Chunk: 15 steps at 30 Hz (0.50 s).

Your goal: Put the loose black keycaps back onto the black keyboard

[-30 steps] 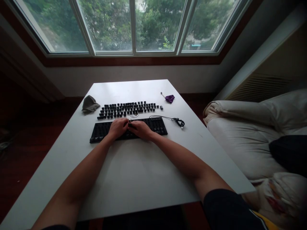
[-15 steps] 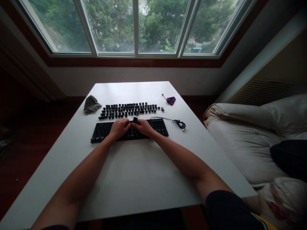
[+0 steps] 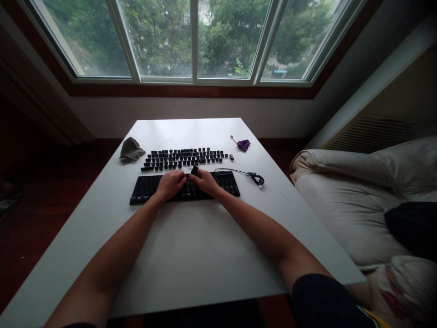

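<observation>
At left, the left hand [image 3: 171, 183] is resting with fingers curled on the flat black plastic keyboard [image 3: 187, 195]; whether it is gripping anything cannot be told. The keyboard is lying on the white table [image 3: 205, 246], nearer than the rows of small black keycaps [image 3: 177, 157]. Right of centre, the right hand [image 3: 205, 180] is pinching a small dark block-shaped piece [image 3: 194, 170], now standing higher than a second ago, probably clearing the keys.

The middle of the keyboard [image 3: 225, 182] is hidden beneath the left hand [image 3: 171, 183] and right hand [image 3: 205, 182]; whatever the left fingertips touch cannot be made out. The small black piece [image 3: 194, 170] in the right hand and the loose keys [image 3: 165, 164] show too small for any lettering. Picture edges cut off the table [image 3: 191, 259], sofa [image 3: 341, 214] and window [image 3: 195, 45].
</observation>
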{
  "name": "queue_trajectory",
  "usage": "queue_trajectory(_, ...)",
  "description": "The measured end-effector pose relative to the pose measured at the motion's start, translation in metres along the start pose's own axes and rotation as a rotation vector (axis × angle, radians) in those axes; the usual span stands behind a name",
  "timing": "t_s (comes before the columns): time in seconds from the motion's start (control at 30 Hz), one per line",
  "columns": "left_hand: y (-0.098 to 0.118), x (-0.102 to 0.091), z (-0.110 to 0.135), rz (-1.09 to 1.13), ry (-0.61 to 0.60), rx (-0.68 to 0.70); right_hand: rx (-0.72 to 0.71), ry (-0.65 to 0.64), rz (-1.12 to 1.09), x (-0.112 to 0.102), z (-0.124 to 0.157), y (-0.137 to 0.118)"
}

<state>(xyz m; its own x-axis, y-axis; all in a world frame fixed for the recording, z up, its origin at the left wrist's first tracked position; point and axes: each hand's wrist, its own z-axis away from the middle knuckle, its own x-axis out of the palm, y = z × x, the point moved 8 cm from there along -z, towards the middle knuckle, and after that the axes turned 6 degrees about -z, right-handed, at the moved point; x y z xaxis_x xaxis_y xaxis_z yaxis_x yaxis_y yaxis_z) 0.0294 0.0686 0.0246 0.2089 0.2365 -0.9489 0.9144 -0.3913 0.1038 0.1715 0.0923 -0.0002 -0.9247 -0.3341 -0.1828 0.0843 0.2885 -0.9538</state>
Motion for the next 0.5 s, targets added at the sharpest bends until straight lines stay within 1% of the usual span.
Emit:
queue_trajectory(0.2, 0.0007, -0.0005, 0.0004, -0.010, 0.007, 0.011, 0.022, 0.025, -0.097, -0.0033, -0.0033, 0.0057)
queue_trajectory(0.4, -0.0005, 0.0023, 0.0002, 0.001, 0.012, 0.026, 0.035, 0.062, -0.122, -0.0080, -0.0038, 0.0077)
queue_trajectory(0.5, 0.0007, 0.0035, -0.0001, -0.008, -0.001, 0.042, 0.021, 0.076, -0.075, -0.0093, -0.0032, 0.0065)
